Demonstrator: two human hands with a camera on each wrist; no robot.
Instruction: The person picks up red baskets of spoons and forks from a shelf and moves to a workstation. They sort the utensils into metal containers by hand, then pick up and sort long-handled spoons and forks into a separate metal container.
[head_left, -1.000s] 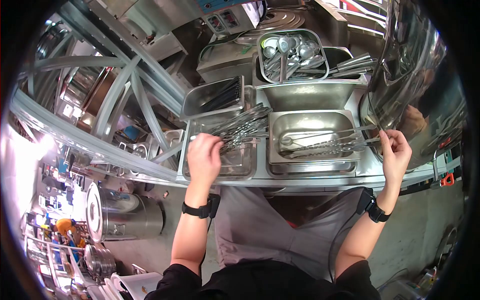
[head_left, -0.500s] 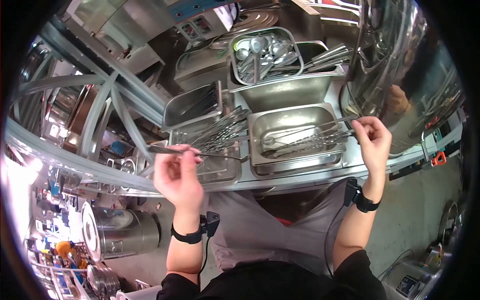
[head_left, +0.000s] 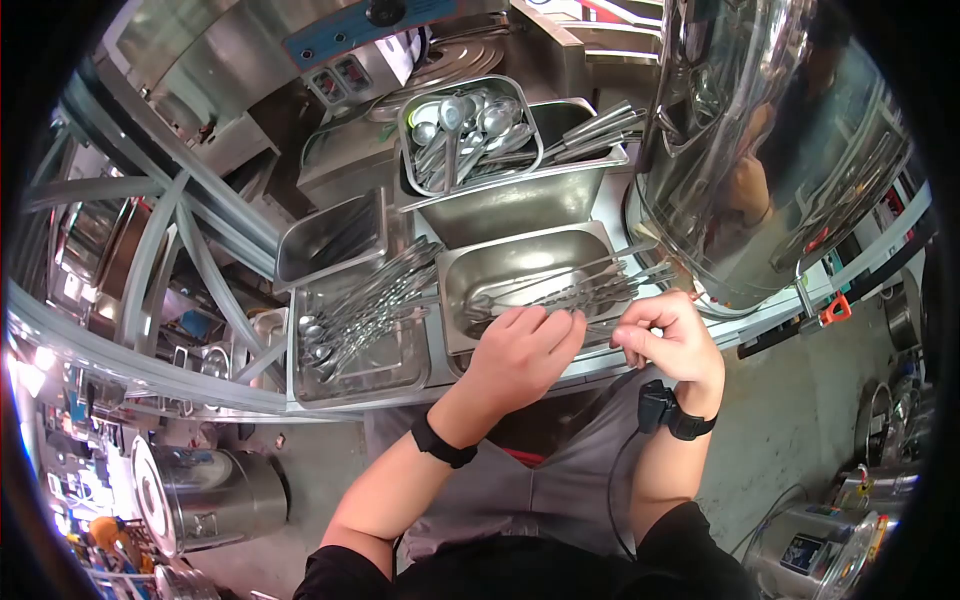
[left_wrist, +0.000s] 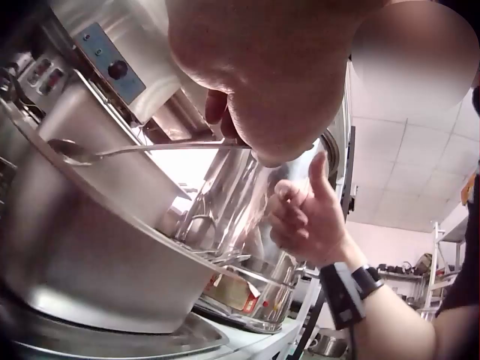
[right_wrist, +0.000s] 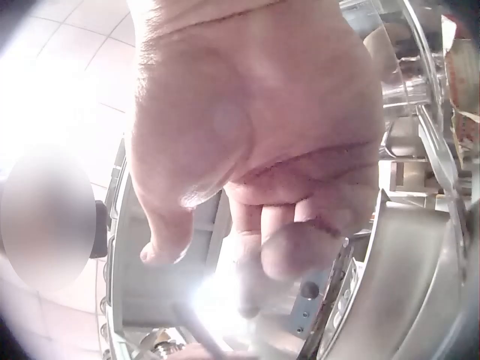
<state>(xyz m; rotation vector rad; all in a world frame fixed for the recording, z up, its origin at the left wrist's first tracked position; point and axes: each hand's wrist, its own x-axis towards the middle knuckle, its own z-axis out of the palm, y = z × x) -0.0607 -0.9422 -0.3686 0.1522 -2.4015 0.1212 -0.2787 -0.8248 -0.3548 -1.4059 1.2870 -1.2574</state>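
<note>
My left hand (head_left: 525, 355) is over the front of a steel pan (head_left: 455, 262) and pinches a long-handled spoon (left_wrist: 127, 150). The spoon's bowl points left over the pan rim in the left wrist view. Close on the right is my right hand (head_left: 670, 340), near the spoon's handle end, its thumb apart from loosely bent fingers and nothing seen in its grasp. Several long thin utensils (head_left: 600, 290) lie in the pan, their handles over its right rim. Left of it, a shallow pan (head_left: 395, 385) holds a pile of spoons and forks (head_left: 370, 300), some with twisted handles.
Behind stands a deep steel pan (head_left: 520, 212), with a smaller container (head_left: 538, 150) of spoons and ladles on it. A pan with dark utensils (head_left: 345, 235) sits at the left. A tall shiny steel vessel (head_left: 720, 190) rises at the right; metal shelving bars (head_left: 150, 250) stand left.
My left hand has lifted a utensil from the left pile and carried it right to the middle pan. My right hand has come back from the utensil handles at that pan's right rim.
</note>
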